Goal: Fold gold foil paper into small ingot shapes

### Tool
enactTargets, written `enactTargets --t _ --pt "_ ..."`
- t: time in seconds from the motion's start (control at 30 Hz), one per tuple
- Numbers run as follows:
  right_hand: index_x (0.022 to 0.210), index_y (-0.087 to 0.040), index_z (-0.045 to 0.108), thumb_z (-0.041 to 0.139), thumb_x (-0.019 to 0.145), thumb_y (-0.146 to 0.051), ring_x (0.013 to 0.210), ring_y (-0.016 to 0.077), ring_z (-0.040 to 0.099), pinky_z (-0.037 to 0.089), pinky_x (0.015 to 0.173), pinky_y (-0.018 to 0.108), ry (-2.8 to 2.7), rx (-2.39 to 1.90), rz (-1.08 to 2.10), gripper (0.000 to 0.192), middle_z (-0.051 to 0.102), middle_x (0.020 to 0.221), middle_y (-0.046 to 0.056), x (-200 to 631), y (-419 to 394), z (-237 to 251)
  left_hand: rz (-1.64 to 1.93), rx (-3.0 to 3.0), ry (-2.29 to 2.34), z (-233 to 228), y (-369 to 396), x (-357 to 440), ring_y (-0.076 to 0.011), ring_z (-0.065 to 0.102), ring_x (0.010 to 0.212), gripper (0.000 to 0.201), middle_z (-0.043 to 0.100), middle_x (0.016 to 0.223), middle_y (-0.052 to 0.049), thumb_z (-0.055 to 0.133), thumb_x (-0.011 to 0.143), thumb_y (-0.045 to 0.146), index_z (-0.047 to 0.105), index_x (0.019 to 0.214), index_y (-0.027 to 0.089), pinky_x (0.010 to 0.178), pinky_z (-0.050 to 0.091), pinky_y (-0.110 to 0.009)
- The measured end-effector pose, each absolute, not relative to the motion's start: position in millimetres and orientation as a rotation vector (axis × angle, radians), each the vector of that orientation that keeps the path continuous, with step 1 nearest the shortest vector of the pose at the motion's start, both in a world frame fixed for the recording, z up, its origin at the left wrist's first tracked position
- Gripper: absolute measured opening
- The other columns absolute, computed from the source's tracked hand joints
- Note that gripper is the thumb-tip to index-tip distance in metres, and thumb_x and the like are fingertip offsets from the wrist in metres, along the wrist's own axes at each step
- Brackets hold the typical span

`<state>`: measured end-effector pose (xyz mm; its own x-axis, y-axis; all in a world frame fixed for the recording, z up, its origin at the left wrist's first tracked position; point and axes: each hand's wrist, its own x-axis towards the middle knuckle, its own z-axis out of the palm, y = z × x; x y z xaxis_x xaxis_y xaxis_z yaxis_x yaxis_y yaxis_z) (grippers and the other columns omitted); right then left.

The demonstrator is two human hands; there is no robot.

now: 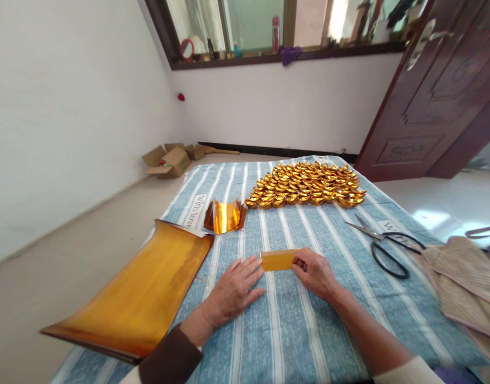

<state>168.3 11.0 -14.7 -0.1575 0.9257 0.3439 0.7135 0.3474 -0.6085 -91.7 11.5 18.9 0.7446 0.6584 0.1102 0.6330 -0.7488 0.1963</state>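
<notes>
A small folded strip of gold foil paper (277, 261) lies across the striped cloth in front of me. At its left end, my left hand (239, 285) rests flat with the fingers stretched out, fingertips at the strip's edge. My right hand (314, 271) pinches the strip's right end between thumb and curled fingers. Beyond my left hand sits a short stack of curved gold foil sheets (226, 216). Rows of folded gold paper ingots (309, 184) cover the far part of the cloth. A large stack of gold paper sheets (136, 288) lies at the left, its ends curling up.
Black-handled scissors (379, 236) lie with blades apart on the right of the blue-and-white striped cloth (277, 330). A beige folded cloth (465, 282) lies at the right edge. Cardboard boxes (171, 161) stand on the floor at the far left, and a brown door (425, 106) at right.
</notes>
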Motion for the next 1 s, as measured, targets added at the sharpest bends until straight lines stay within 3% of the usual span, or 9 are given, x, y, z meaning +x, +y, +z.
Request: enactTargets --t 0.2,0.43,0.7,0.87,1.0 --pt "0.068 -0.02 0.053 0.052 0.077 -0.013 0.06 0.0118 0.049 0.037 0.056 0.022 -1.925 -1.433 0.395 0.011 0.055 0.066 -0.002 168.0 10.9 -16.5 0.186 2.811 1.062 25.0 11.0 -88.1 -0.0295 0.043 0.132 0.032 0.053 0.137 -0.012 0.054 0.092 0.03 0.057 0.122 0.019 0.105 0.037 -0.051" --pt "0.071 -0.02 0.054 0.051 0.079 -0.014 0.063 0.0126 0.051 0.039 0.059 0.024 -1.944 -1.396 0.362 0.011 0.056 0.07 -0.001 167.9 8.8 -17.5 0.194 2.807 1.151 39.3 14.9 -69.2 -0.0277 0.054 0.119 0.01 0.064 0.117 -0.01 0.059 0.086 0.018 0.063 0.095 0.018 0.103 0.041 -0.049" --pt "0.078 -0.02 0.06 0.055 0.088 -0.021 0.077 0.0171 0.057 0.043 0.068 0.028 -2.129 -1.281 0.094 0.011 0.061 0.079 0.003 166.6 4.0 -16.2 0.295 2.857 1.135 43.2 26.8 -54.8 -0.03 0.044 0.128 0.024 0.055 0.127 -0.012 0.065 0.076 0.009 0.057 0.098 0.017 0.105 0.039 -0.048" --pt "0.07 -0.02 0.059 0.049 0.093 -0.021 0.067 0.0155 0.054 0.039 0.061 0.027 -2.271 -1.236 -0.189 0.025 0.057 0.071 0.002 167.1 6.1 -15.8 0.18 2.783 1.089 43.4 35.8 -47.5 -0.0232 0.057 0.105 0.014 0.06 0.11 -0.008 0.065 0.08 0.015 0.059 0.093 0.017 0.092 0.047 -0.039" --pt "0.071 -0.019 0.059 0.05 0.091 -0.015 0.065 0.015 0.051 0.035 0.057 0.027 -2.378 -1.237 -0.342 0.023 0.057 0.072 0.002 174.1 11.9 -12.2 0.163 2.781 1.119 41.1 36.4 -44.0 -0.0201 0.058 0.092 0.004 0.061 0.097 -0.006 0.062 0.083 0.015 0.059 0.087 0.016 0.084 0.049 -0.034"
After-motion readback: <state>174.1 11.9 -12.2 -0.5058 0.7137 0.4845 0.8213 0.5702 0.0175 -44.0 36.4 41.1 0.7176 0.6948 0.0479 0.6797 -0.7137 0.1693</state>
